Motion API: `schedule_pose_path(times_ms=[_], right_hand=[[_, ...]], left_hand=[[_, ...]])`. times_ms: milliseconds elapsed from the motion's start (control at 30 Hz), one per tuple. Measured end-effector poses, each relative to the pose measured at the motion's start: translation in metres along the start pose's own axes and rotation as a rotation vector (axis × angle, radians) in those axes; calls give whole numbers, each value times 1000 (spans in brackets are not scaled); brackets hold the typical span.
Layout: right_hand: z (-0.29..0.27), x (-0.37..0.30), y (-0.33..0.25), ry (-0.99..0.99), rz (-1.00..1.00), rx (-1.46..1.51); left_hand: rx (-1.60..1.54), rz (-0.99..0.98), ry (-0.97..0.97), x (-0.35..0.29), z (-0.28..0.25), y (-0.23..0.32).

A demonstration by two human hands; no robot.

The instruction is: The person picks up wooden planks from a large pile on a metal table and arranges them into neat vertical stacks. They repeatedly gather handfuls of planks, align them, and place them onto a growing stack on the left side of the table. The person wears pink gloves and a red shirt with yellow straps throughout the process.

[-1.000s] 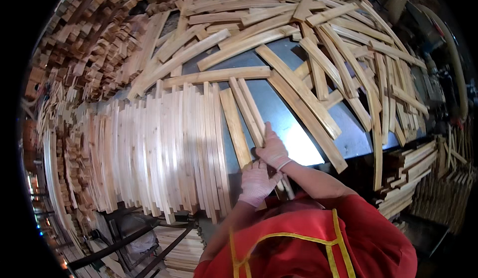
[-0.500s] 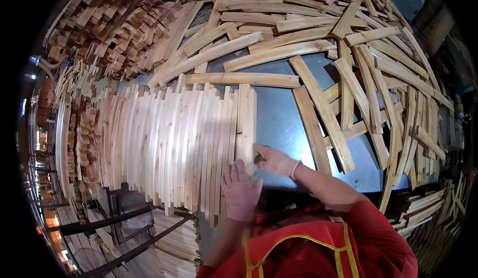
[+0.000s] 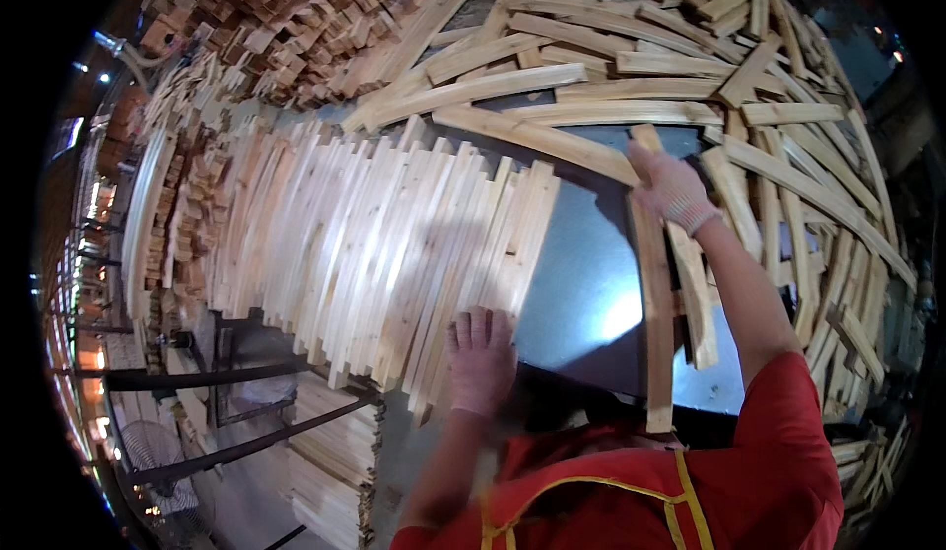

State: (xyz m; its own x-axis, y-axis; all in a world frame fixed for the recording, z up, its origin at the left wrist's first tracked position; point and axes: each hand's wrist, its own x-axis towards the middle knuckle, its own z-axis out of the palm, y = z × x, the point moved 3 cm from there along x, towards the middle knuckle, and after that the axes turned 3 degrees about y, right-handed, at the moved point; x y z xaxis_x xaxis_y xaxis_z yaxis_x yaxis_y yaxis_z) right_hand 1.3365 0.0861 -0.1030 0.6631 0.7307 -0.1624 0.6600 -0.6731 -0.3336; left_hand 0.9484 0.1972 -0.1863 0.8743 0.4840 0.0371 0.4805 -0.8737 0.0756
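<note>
My gloved left hand (image 3: 481,361) lies flat, fingers stretched out, against the near ends of pale wooden strips at the right side of a tight row (image 3: 365,244). Farther right, my gloved right hand (image 3: 674,191) reaches out with its fingers curled round the far end of a wooden plank (image 3: 653,323). This plank runs toward me, and its near end reaches past the table's front edge. Another plank (image 3: 696,294) lies close beside it, partly covered by the right hand. A long slanting plank (image 3: 537,138) ends near my fingertips.
The grey metal table (image 3: 581,264) shows between the row and the planks. Loose planks (image 3: 631,87) lie crisscrossed at the back and right. A stacked pile of wood (image 3: 296,37) rises at the far left. Dark metal bars (image 3: 227,378) and a fan (image 3: 153,456) stand at lower left.
My right hand has left the right edge of the row and reached out to the loose planks. One plank there has shifted toward me. The left hand remains at the row's near end.
</note>
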Motion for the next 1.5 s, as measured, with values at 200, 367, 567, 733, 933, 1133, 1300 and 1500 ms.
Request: schedule_pose_path(times_ms=[200, 367, 567, 733, 933, 1133, 1300, 1500], right_hand=[[105, -205, -22, -162, 307, 294], [210, -267, -145, -451, 138, 321], [124, -262, -72, 605, 183, -38], [172, -292, -28, 113, 701, 393], [227, -236, -129, -333, 132, 722], [115, -286, 26, 56, 591, 554], [139, -506, 228, 540, 1313, 78], [158, -456, 180, 842, 834, 496]], left_hand=[[-86, 85, 31, 3, 12, -8], [-173, 189, -55, 1, 6, 2], [-44, 292, 38, -14, 4, -1], [33, 264, -126, -6, 11, 18], [-253, 284, -12, -5, 28, 15], [49, 352, -45, -5, 20, 26], [95, 398, 1, -3, 18, 33], [74, 366, -35, -2, 3, 39]])
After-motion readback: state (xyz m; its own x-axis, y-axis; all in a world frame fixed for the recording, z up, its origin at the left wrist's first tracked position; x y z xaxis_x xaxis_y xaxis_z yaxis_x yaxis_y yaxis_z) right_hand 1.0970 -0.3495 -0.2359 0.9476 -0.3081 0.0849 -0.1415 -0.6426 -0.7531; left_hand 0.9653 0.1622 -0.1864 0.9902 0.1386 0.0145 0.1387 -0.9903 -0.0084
